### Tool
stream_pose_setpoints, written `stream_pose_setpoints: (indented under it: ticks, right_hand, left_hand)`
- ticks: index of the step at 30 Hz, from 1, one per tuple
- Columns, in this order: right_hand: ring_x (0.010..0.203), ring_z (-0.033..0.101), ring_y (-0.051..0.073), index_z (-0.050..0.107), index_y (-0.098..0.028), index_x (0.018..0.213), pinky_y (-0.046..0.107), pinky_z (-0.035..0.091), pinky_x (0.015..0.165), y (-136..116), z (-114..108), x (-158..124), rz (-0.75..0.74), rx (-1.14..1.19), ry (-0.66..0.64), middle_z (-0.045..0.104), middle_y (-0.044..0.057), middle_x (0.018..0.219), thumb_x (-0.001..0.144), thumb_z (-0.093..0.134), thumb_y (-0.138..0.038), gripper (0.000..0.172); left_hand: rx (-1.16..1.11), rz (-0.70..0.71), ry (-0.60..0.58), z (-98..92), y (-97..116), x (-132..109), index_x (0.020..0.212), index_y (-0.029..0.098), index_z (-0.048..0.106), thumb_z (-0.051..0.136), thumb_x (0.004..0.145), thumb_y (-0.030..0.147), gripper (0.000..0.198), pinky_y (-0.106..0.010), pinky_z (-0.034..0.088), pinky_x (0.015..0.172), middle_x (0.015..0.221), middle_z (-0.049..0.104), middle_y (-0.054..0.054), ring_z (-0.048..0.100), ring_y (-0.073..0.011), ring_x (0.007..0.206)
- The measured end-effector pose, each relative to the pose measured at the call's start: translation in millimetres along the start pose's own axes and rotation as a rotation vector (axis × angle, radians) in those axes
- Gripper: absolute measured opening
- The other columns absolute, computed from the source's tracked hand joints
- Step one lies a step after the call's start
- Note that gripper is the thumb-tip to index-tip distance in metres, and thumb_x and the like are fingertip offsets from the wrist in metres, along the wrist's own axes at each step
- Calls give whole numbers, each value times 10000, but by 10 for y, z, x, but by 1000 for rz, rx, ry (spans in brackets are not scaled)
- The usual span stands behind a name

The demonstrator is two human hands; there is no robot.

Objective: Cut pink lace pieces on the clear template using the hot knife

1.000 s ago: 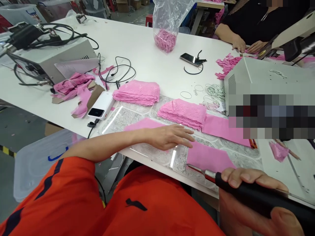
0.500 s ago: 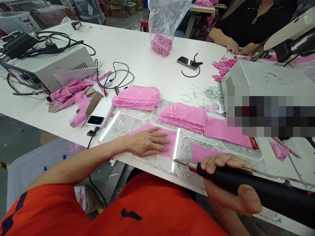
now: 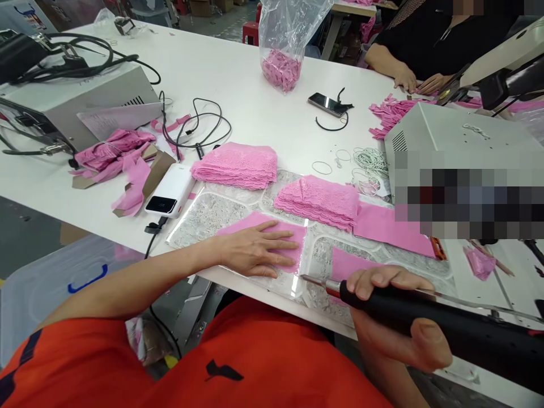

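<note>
My left hand [image 3: 259, 249] lies flat with its fingers spread on a pink fabric piece [image 3: 238, 225], pressing it against the clear patterned mat [image 3: 202, 216]. In my right hand [image 3: 395, 317] is a thick black-handled handheld cutter [image 3: 467, 328], my fingers wrapped round its front end. Its pointed metal tip sits just right of the fabric's right edge; whether it touches the mat I cannot tell. Another pink fabric piece [image 3: 351, 262] lies partly behind the right hand. Beyond the hands are two stacks of scalloped pink lace, a left stack [image 3: 236, 164] and a right stack [image 3: 318, 201].
A white power bank [image 3: 172, 190] and pink scraps [image 3: 114, 150] lie at left, before a grey box [image 3: 102, 96]. Another grey box [image 3: 463, 136] stands at right, near elastic loops [image 3: 369, 161]. Farther back are a phone [image 3: 325, 103], a bag [image 3: 280, 68] and a co-worker's hands [image 3: 420, 82].
The camera view has shifted slightly, so the things at left sit a little farther left and higher. Both hands and the cutter keep nearly the same places.
</note>
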State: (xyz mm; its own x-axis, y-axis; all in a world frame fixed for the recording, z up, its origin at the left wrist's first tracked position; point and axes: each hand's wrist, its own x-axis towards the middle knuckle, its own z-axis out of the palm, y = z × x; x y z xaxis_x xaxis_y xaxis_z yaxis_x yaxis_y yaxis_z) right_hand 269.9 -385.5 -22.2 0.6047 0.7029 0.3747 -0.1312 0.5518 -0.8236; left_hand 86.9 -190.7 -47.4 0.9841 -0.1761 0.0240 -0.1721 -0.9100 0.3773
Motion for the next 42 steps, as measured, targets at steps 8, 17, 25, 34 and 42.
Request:
stream_pose_setpoints:
  ticks: [8, 17, 25, 34, 42]
  right_hand:
    - [560, 569, 133, 655, -181, 931, 338, 478, 518, 29, 15, 36, -31, -10, -23, 585, 3, 792, 758, 607, -385, 272]
    - [561, 570, 129, 651, -183, 933, 340, 488, 521, 56, 45, 40, -24, -33, -21, 585, -2, 798, 760, 604, -388, 273]
    - [554, 565, 131, 646, -184, 908, 343, 485, 509, 73, 58, 44, -2, -32, -16, 579, 3, 787, 751, 600, -378, 255]
    - [540, 560, 124, 634, -191, 871, 331, 495, 491, 62, 64, 58, -18, -58, -27, 572, -4, 768, 751, 601, -377, 224]
    - [545, 562, 128, 625, -198, 844, 335, 501, 491, 42, 111, 55, -20, -88, -42, 567, -6, 754, 767, 601, -357, 179]
  left_hand:
    - [1, 21, 11, 31, -11, 4, 1369, 270, 545, 503, 978, 417, 420, -486, 18, 1230, 1550, 374, -57, 271, -232, 1475]
    - [3, 32, 29, 46, -16, 6, 1372, 260, 546, 527, 966, 419, 437, -501, 42, 1225, 1543, 385, -71, 280, -251, 1471]
    - [-1, 32, 27, 45, -18, 8, 1383, 284, 534, 535, 957, 429, 450, -497, 43, 1226, 1544, 385, -64, 268, -244, 1476]
    - [14, 63, 67, 64, -32, 4, 1365, 260, 556, 522, 962, 427, 437, -511, 79, 1221, 1526, 414, -85, 308, -263, 1458]
    - [-22, 65, 105, 61, -27, 2, 1343, 274, 578, 561, 943, 409, 422, -518, 110, 1219, 1503, 450, -82, 330, -265, 1448]
